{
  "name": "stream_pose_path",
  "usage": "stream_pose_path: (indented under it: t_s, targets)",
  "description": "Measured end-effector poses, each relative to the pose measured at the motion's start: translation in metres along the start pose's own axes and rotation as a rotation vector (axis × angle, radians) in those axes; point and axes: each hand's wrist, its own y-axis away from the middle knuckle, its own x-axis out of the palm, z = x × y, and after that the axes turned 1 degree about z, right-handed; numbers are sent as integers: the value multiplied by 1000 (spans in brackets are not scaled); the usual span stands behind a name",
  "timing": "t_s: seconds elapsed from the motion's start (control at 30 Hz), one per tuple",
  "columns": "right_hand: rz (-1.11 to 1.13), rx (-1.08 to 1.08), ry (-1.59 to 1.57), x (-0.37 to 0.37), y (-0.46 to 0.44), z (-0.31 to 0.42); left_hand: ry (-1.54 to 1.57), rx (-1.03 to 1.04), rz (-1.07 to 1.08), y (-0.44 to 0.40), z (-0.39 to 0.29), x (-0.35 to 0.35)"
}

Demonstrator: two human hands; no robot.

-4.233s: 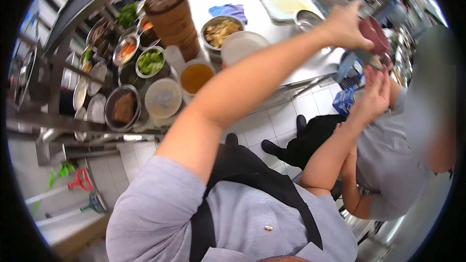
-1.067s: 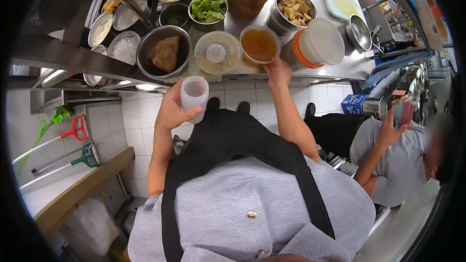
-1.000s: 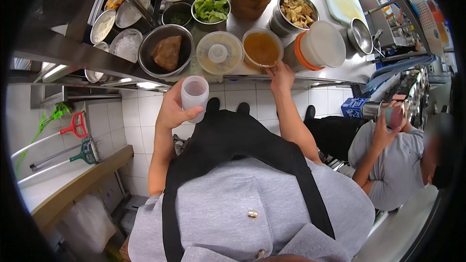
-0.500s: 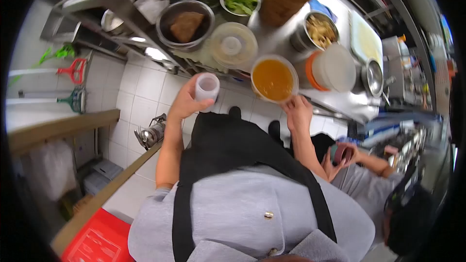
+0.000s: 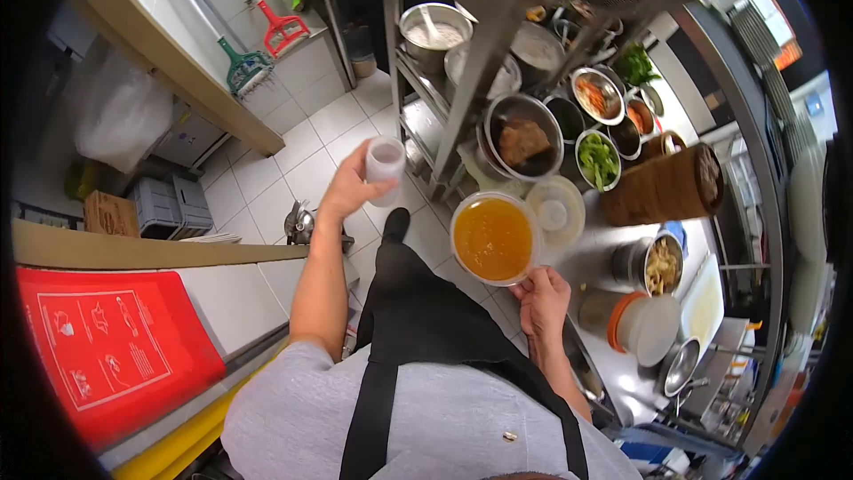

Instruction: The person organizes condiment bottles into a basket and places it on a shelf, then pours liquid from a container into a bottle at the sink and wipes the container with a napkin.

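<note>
My left hand (image 5: 346, 187) is closed around an upright, translucent plastic cup (image 5: 385, 158) with an open top; it looks hollow inside, though its bottom is hard to see. My right hand (image 5: 543, 300) pinches the rim of a round clear tub (image 5: 455, 253) filled with orange liquid, held roughly level over the floor by the counter edge. Just behind the tub is a round plastic lid or lidded container (image 5: 569, 206) on the counter. A metal bowl with a brown block of food (image 5: 524, 144) stands beyond it.
On the counter (image 5: 633, 391) stand a tall brown cylinder (image 5: 662, 185), a pot of pale pieces (image 5: 662, 268), a bowl of green leaves (image 5: 598, 160) and an orange-rimmed container (image 5: 635, 324). A metal shelf post (image 5: 475, 80) rises ahead. At left are a wooden-edged ledge (image 5: 160, 253) and a red panel (image 5: 115, 347).
My body and view have turned left, so the counter has shifted to the right of the picture. Both hands keep their holds. The other person at the right is out of view.
</note>
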Motion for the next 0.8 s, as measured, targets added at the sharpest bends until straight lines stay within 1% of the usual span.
stream_pose_path:
  t_s: [0.07,0.2,0.27,0.3,0.33,0.4,0.47,0.5,0.53,0.6,0.67,0.73,0.77,0.8]
  targets:
    - [100,16,69,35,-23,0,-3,12,-158,-17,-13,-37]
    - [135,44,181,128,-70,-4,-66,44,-203,-53,-37,-123]
    - [170,44,171,176,-97,-10,-62,6,-125,-73,-53,-165]
    - [195,48,153,204,-110,-13,-12,-2,-84,-83,-56,-187]
    - [203,50,154,232,-121,-14,-16,-1,-92,-95,-58,-205]
    - [212,36,143,291,-141,-17,0,-116,58,-119,-60,-235]
    - [241,61,141,349,-164,-16,-15,-135,163,-145,-68,-261]
    - [262,77,135,377,-176,-15,34,-139,189,-160,-75,-271]
    - [264,85,136,403,-189,-16,34,-146,184,-173,-79,-286]
    - [339,28,127,450,-220,-22,80,-92,131,-202,-84,-319]
    - [328,38,159,497,-247,-21,88,-103,121,-233,-94,-356]
    - [340,-6,147,550,-266,-15,74,-100,83,-266,-99,-394]
    - [354,-20,96,570,-278,-16,82,-81,72,-281,-91,-412]
    - [338,-28,119,591,-294,-18,82,-84,85,-299,-89,-430]
